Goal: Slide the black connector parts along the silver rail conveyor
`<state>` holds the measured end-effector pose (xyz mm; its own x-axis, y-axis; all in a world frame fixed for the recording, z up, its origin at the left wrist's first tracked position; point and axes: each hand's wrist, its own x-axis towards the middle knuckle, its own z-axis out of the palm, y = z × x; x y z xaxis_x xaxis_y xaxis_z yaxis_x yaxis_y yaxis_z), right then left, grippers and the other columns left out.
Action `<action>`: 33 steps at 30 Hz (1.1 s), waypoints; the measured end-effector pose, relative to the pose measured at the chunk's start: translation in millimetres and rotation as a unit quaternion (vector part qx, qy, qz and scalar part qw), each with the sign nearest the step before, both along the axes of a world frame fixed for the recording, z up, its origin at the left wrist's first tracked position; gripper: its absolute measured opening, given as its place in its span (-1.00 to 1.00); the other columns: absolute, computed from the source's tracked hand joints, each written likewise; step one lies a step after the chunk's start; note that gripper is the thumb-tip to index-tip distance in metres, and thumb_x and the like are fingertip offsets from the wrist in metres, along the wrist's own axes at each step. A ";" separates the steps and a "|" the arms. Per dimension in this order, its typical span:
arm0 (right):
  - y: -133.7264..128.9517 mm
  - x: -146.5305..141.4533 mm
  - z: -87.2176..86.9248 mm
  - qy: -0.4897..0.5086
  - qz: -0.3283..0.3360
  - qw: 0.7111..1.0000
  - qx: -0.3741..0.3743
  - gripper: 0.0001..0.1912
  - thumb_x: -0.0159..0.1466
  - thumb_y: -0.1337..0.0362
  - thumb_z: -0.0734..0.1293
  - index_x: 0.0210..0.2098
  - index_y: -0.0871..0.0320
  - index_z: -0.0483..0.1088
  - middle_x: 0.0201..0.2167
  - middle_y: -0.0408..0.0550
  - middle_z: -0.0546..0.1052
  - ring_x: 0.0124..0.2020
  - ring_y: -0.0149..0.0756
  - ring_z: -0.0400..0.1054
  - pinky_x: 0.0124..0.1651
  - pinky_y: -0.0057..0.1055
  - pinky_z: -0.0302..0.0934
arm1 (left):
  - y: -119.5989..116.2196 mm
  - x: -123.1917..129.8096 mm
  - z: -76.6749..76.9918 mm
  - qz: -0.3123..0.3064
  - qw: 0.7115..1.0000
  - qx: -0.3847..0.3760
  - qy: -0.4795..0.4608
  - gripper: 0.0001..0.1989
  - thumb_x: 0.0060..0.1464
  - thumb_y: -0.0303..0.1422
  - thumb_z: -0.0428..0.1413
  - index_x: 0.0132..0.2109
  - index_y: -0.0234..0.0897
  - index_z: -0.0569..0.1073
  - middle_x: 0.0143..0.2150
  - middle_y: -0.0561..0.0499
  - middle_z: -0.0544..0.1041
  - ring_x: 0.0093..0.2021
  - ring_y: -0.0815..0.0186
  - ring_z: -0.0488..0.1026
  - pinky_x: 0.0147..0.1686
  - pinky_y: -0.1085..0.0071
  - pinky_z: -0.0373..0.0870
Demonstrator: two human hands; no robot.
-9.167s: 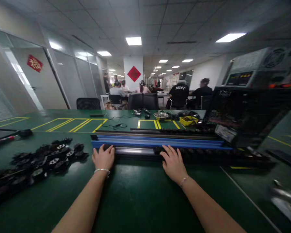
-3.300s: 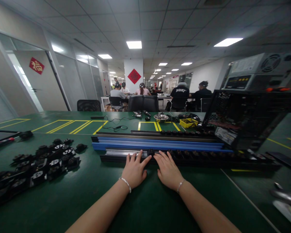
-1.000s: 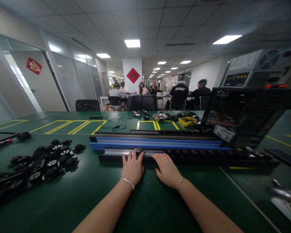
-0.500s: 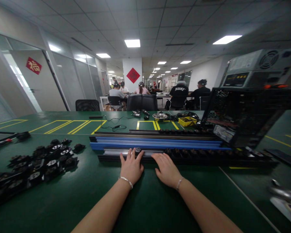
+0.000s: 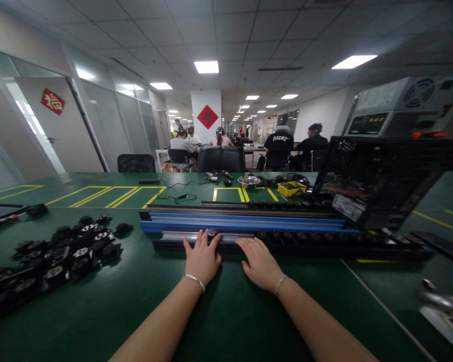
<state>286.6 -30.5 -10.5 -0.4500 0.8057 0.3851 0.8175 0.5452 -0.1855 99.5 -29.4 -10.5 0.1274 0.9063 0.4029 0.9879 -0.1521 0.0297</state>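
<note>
My left hand (image 5: 203,257) rests at the front rail (image 5: 230,241), fingers spread, with a small black part (image 5: 212,233) at its fingertips. My right hand (image 5: 259,261) lies on the same rail, its fingers stretched toward the silvery stretch and close together. Whether either hand grips anything is not plain. Right of my right hand, several small black parts (image 5: 298,237) sit in a row along the rail. Just behind runs a long blue rail (image 5: 249,221).
Several loose black parts (image 5: 79,254) are piled on the green table (image 5: 226,322) at left. An open computer case (image 5: 377,176) stands at right. A metal bowl (image 5: 248,181) and yellow basket (image 5: 291,188) are farther back. People sit in the background.
My left hand has shifted slightly left along the rail, and the small black part at its fingertips has moved slightly left too. My right hand has stayed in place.
</note>
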 end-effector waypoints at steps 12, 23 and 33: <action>0.0 0.5 0.6 -0.007 -0.001 1.000 0.000 -0.44 0.07 0.39 0.17 0.10 0.16 0.16 0.10 -0.02 0.28 0.14 -0.29 0.07 0.25 -0.19 -0.23 | -1.8 -2.2 5.1 0.021 1.000 -0.008 0.006 -0.50 0.01 -0.30 -0.07 0.15 0.01 0.19 0.22 -0.11 0.19 0.27 0.08 -0.07 0.10 -0.24 -0.37; -0.6 0.9 2.1 -0.007 0.001 1.000 -0.007 -0.43 0.07 0.39 0.15 0.10 0.17 0.16 0.11 0.00 0.27 0.14 -0.26 0.06 0.24 -0.15 -0.21 | -4.8 -7.4 13.1 0.030 0.999 -0.009 0.022 -0.53 0.02 -0.29 -0.08 0.13 -0.02 0.23 0.20 -0.12 0.23 0.26 0.04 -0.06 0.10 -0.23 -0.40; -0.3 1.1 2.2 -0.005 0.002 1.000 -0.006 -0.43 0.07 0.39 0.15 0.11 0.17 0.16 0.11 -0.03 0.27 0.15 -0.30 0.05 0.25 -0.19 -0.23 | -2.3 -14.6 10.7 0.058 0.997 0.014 0.049 -0.55 0.02 -0.28 -0.06 0.10 -0.11 0.27 0.15 -0.23 0.28 0.23 -0.02 0.03 0.09 -0.23 -0.39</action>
